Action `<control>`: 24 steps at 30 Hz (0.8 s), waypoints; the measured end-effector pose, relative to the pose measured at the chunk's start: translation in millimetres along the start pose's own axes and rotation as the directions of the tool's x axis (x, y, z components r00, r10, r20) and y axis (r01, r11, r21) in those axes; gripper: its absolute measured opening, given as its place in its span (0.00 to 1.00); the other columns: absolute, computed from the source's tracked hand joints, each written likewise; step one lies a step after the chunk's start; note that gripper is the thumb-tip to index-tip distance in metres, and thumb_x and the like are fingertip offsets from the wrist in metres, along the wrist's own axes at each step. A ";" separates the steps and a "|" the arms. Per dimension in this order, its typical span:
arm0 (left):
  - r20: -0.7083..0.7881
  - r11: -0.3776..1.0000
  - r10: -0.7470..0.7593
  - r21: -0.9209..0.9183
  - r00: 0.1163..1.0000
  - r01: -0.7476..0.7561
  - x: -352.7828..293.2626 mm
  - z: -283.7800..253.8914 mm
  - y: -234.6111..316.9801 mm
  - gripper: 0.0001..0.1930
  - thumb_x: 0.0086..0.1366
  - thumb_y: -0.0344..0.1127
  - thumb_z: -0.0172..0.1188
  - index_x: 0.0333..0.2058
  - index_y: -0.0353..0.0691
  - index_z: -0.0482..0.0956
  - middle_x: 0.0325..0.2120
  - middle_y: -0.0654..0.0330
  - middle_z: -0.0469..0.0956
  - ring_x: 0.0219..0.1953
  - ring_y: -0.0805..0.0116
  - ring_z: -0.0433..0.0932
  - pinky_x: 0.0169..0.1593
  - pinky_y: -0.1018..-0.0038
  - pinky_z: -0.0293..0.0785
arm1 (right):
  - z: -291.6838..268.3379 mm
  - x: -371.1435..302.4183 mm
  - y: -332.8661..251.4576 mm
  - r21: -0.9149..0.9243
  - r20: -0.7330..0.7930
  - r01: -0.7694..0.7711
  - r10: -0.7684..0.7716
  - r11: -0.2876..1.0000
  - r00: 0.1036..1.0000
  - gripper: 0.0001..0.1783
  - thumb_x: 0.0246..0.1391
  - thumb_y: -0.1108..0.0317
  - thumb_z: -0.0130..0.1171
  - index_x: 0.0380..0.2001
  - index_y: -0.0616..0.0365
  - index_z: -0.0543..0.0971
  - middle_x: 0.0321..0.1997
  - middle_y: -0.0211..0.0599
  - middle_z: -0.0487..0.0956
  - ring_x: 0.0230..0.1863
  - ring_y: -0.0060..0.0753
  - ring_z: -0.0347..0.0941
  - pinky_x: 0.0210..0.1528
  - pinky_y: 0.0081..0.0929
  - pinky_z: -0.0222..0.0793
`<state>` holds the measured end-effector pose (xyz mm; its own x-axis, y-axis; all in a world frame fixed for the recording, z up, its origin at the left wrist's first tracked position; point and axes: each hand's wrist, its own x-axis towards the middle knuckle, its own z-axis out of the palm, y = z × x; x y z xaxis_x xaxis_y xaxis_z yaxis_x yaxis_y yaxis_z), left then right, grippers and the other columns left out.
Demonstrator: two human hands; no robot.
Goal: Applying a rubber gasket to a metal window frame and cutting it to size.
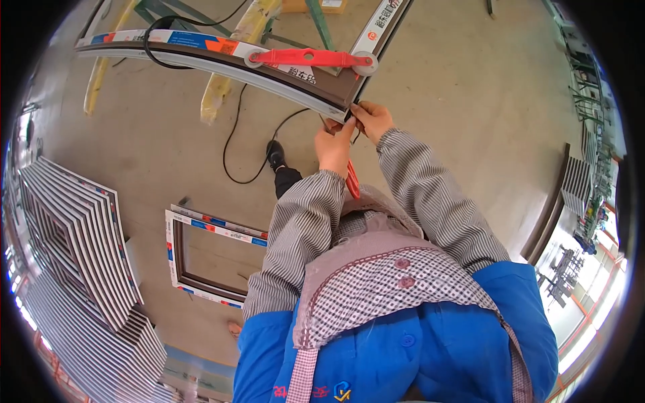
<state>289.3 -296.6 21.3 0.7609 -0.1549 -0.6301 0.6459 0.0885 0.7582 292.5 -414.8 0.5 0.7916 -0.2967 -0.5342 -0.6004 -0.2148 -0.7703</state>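
Bright, even light covers the smooth beige concrete floor (470, 134), leaving only soft, faint shadows. Beyond its right edge, red-framed window panes (593, 282) burn out to white glare. Fisheye distortion bows the long brown-and-white frame bar (228, 59); the centre looks fairly sharp, the black-ringed rim smeared.

1. Brown, white-edged angled frame (336, 84): smooth, satin-looking surface, partly under glossy printed film.
2. Long red bar (329, 59): smooth, plastic-looking, slightly glossy.
3. Yellow support beams (216, 94): wrapped in crinkled, shiny plastic.
4. Black-and-white checked apron (366, 289): matt woven cloth.
5. Greyish-beige floor (457, 101): smooth, mostly dull.
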 end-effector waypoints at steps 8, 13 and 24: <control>-0.126 0.991 -0.041 -0.129 0.991 0.025 11.8 1.9 -9.5 0.07 0.56 0.34 0.54 0.24 0.39 0.69 0.18 0.66 0.70 0.18 0.81 0.62 0.22 0.82 0.57 | -7.1 -16.1 4.1 0.197 0.060 -0.121 0.111 0.973 0.992 0.16 0.55 0.59 0.45 0.22 0.59 0.71 0.11 0.23 0.61 0.11 0.14 0.50 0.13 0.16 0.46; 0.056 0.997 -0.020 0.079 0.998 0.016 4.1 -31.1 -13.1 0.08 0.58 0.36 0.52 0.26 0.37 0.72 0.18 0.67 0.72 0.20 0.81 0.65 0.22 0.82 0.59 | -16.2 -24.3 2.5 0.198 0.085 -0.107 0.092 0.974 0.992 0.16 0.55 0.59 0.44 0.23 0.59 0.71 0.12 0.24 0.62 0.13 0.14 0.53 0.14 0.15 0.49; 0.406 0.112 0.527 0.838 0.747 -0.535 1.7 -48.9 63.8 0.08 0.51 0.34 0.55 0.32 0.42 0.74 0.28 0.55 0.74 0.29 0.53 0.73 0.31 0.65 0.69 | 10.1 -31.8 29.4 0.176 0.210 0.011 -0.048 0.984 0.977 0.07 0.50 0.67 0.52 0.28 0.60 0.72 0.16 0.26 0.67 0.18 0.16 0.60 0.19 0.17 0.57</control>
<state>334.8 -243.1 60.5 0.8835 -0.4684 -0.0031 -0.3859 -0.7315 0.5621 250.8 -402.3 -8.7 0.8259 -0.0841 -0.5576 -0.5624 -0.0512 -0.8253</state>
